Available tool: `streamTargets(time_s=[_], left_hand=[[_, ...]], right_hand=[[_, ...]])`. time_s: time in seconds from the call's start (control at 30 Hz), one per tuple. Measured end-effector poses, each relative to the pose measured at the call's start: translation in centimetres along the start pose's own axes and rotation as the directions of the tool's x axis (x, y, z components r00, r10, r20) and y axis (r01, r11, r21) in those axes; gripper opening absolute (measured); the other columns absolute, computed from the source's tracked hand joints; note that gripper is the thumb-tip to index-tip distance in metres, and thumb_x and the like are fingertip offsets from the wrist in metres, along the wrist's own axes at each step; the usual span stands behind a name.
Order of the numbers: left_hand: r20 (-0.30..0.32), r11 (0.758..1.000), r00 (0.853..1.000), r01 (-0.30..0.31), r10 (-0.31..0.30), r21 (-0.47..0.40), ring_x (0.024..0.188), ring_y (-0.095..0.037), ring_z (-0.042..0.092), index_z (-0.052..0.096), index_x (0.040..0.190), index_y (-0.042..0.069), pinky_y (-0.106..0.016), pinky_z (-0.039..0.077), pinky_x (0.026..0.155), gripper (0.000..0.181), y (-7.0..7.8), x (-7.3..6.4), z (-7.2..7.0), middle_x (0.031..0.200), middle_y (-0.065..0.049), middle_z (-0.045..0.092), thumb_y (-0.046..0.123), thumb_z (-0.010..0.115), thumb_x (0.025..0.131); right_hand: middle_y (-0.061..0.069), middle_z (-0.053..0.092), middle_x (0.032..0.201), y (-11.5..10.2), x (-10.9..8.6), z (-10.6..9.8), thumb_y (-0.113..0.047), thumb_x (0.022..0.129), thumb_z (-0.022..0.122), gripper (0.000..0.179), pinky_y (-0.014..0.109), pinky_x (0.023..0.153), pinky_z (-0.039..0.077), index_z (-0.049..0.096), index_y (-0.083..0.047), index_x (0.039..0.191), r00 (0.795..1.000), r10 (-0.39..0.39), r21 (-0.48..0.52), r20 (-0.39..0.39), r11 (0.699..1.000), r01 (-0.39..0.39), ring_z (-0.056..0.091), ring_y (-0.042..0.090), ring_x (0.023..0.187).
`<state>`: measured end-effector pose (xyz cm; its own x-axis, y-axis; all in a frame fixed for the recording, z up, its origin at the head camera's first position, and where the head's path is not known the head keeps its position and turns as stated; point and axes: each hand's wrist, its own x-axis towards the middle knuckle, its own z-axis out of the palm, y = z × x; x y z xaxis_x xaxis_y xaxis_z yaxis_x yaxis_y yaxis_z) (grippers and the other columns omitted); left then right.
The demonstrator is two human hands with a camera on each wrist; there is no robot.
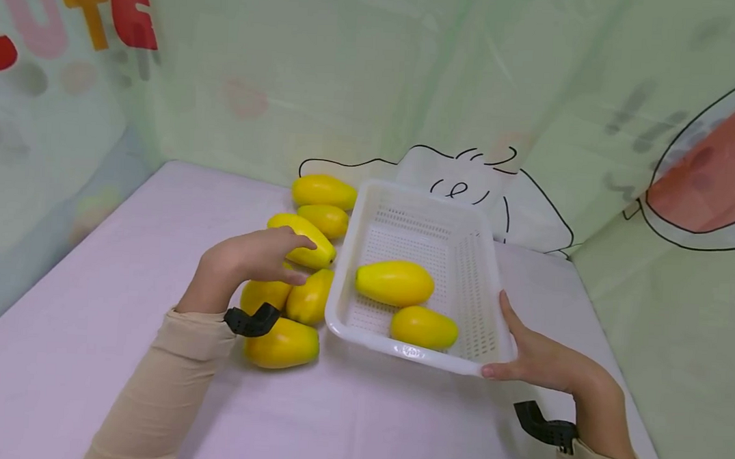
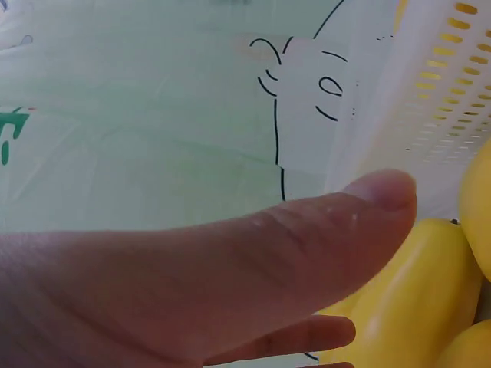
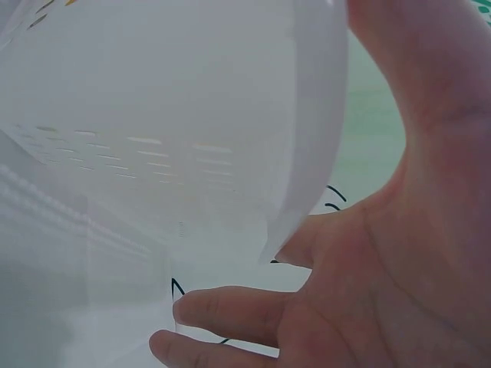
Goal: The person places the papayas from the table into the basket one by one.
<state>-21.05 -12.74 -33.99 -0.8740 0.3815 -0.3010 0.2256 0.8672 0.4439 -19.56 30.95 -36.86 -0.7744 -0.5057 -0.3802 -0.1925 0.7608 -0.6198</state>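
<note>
A white plastic basket (image 1: pixel 372 336) with slotted walls stands at the middle of the table, two yellow papayas inside: a larger one (image 1: pixel 394 283) and a smaller one (image 1: pixel 425 328). My right hand (image 1: pixel 540 357) grips its front right corner, thumb at the front rim and a finger along the right side. Several more papayas (image 1: pixel 282 343) lie in a group left of the basket. Over that group hovers my left hand (image 1: pixel 258 252), thumb and fingers spread and holding nothing; it partly hides the papaya (image 1: pixel 308 237) beneath. In the left wrist view, the thumb (image 2: pixel 307 238) reaches out straight.
A pale pink cloth covers the table (image 1: pixel 359 414). Light green printed curtains (image 1: pixel 349 85) close in the back and both sides, close behind the basket's far end. Each wrist wears a black strap mount (image 1: pixel 252 320).
</note>
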Motion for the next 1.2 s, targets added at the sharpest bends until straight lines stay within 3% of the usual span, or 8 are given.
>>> streamTargets(time_s=[0.17,0.33,0.63,0.73,0.83,1.0,1.2], left_hand=[[0.057,0.996,0.995,0.085,-0.086,0.022,0.13,-0.03,0.043,0.044,0.142,0.019,-0.052,0.035,0.108,0.061,-0.6,0.7,0.5,0.143,-0.012,0.046,0.035,0.067,0.088],[0.148,0.989,0.979,0.146,-0.143,-0.009,0.13,-0.029,0.042,0.043,0.143,0.022,-0.054,0.035,0.107,0.068,-1.5,1.0,1.1,0.146,-0.009,0.043,0.036,0.072,0.083],[0.206,0.958,0.95,0.263,-0.236,-0.113,0.109,-0.027,0.048,0.045,0.141,0.033,-0.047,0.045,0.089,0.073,-2.1,1.1,1.4,0.129,-0.006,0.051,0.028,0.079,0.076],[0.229,0.953,0.945,0.268,-0.233,-0.138,0.104,-0.029,0.049,0.042,0.142,0.036,-0.042,0.049,0.078,0.076,-2.6,1.1,1.4,0.13,-0.008,0.048,0.025,0.08,0.076],[0.251,0.964,0.945,0.242,-0.208,-0.112,0.1,-0.029,0.052,0.039,0.144,0.034,-0.039,0.052,0.07,0.077,-3.1,1.1,1.1,0.138,-0.012,0.042,0.028,0.078,0.078],[0.272,0.968,0.943,0.228,-0.194,-0.102,0.101,-0.029,0.056,0.038,0.146,0.027,-0.035,0.055,0.07,0.077,-3.9,1.0,1.0,0.147,-0.016,0.034,0.032,0.077,0.079],[0.252,0.974,0.95,0.211,-0.184,-0.086,0.101,-0.028,0.054,0.039,0.143,0.026,-0.035,0.054,0.072,0.074,-4.1,0.5,0.7,0.144,-0.015,0.037,0.035,0.076,0.079]], right_hand=[[0.022,-0.004,0.158,0.2,-0.1,0.0,-0.031,0.081,0.074,0.122,0.065,0.095,0.037,-0.029,-0.023,0.145,1.0,0.001,0.0,-0.003,1.0,-0.001,0.036,0.037,0.124],[0.018,-0.011,0.158,0.4,0.0,0.2,-0.028,0.081,0.073,0.121,0.069,0.097,0.032,-0.029,-0.023,0.146,1.0,-0.03,0.029,-0.001,0.999,0.03,0.03,0.039,0.129],[0.02,0.0,0.159,0.4,0.1,0.4,-0.028,0.081,0.073,0.12,0.065,0.097,0.035,-0.028,-0.022,0.146,1.0,-0.025,0.028,0.003,0.999,0.025,0.038,0.034,0.122],[0.019,0.002,0.158,0.3,0.1,0.1,-0.028,0.081,0.073,0.121,0.061,0.096,0.039,-0.028,-0.022,0.146,0.999,-0.047,0.014,0.0,0.999,0.047,0.04,0.033,0.12],[0.018,0.001,0.159,0.2,0.1,0.0,-0.026,0.081,0.074,0.121,0.06,0.096,0.04,-0.028,-0.021,0.147,0.997,-0.074,0.014,-0.01,0.997,0.074,0.04,0.033,0.12],[0.019,-0.006,0.159,0.1,-0.1,0.1,-0.027,0.081,0.073,0.121,0.066,0.099,0.033,-0.028,-0.02,0.146,0.998,-0.054,0.035,-0.009,0.998,0.055,0.034,0.037,0.126],[0.02,-0.003,0.158,0.1,-0.3,0.1,-0.028,0.081,0.073,0.121,0.061,0.099,0.035,-0.028,-0.017,0.147,0.998,-0.057,0.03,-0.011,0.998,0.057,0.035,0.036,0.126]])
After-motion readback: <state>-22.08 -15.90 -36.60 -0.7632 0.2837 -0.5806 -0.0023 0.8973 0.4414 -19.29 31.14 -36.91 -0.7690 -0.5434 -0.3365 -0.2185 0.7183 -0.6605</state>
